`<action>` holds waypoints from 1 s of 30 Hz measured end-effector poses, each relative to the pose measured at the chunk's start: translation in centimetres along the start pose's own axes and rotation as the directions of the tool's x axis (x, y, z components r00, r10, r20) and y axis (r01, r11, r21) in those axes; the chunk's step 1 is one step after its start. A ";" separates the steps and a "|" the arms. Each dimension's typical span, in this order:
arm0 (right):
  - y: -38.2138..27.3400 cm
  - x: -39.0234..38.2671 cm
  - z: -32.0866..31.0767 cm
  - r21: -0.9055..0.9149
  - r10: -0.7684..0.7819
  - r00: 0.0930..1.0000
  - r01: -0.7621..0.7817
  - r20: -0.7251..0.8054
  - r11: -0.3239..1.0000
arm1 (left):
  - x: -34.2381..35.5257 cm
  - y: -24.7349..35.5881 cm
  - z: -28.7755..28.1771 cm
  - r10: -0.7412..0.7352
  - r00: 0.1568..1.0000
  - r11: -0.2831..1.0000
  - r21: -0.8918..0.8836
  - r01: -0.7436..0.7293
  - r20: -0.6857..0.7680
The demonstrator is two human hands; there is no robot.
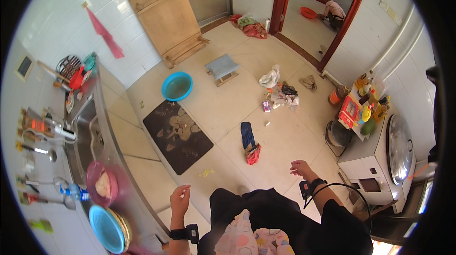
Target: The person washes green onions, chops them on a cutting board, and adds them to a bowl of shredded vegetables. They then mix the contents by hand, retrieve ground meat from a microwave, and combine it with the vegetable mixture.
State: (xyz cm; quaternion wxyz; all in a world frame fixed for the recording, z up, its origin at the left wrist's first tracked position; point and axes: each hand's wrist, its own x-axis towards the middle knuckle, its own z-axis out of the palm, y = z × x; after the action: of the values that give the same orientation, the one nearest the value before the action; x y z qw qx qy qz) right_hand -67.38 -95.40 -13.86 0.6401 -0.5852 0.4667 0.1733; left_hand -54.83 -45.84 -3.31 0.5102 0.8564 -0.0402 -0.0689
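My left hand (pixel 180 200) is raised beside the counter, loosely bent, with nothing visible in it. On the other side, my right hand (pixel 300 168) is held out over the floor with its fingers apart and holds nothing. Both wrists wear black straps with small devices; a black cable loops from the right one. Ahead of me on the floor lie a dark blue strip of cloth (pixel 247 136) and a red crumpled piece (pixel 253 154) against its end. A dark mat (pixel 178 136) with a cartoon animal lies ahead of my left hand. Neither hand touches any of these.
At left, the counter has a sink (pixel 90 136), a pink bowl (pixel 92 179) with dough-like contents and a blue basket (pixel 105 226). Further off are a blue basin (pixel 177 86), a low stool (pixel 222 67) and scattered bags (pixel 285 96). A stove (pixel 370 179) stands right; another person (pixel 335 13) crouches beyond the doorway.
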 end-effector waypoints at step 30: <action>-22.1 24.0 19.3 -0.635 0.040 0.934 0.210 0.356 0.743 | -23.3 2.3 -3.8 -0.362 0.155 0.759 -0.194 0.621 -0.919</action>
State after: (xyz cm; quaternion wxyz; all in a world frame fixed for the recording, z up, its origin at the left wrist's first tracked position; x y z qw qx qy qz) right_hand -30.73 -91.25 -22.39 0.4691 -0.7551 0.2265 0.3982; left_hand -77.20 -40.40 2.30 0.2843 0.7542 0.5285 0.2668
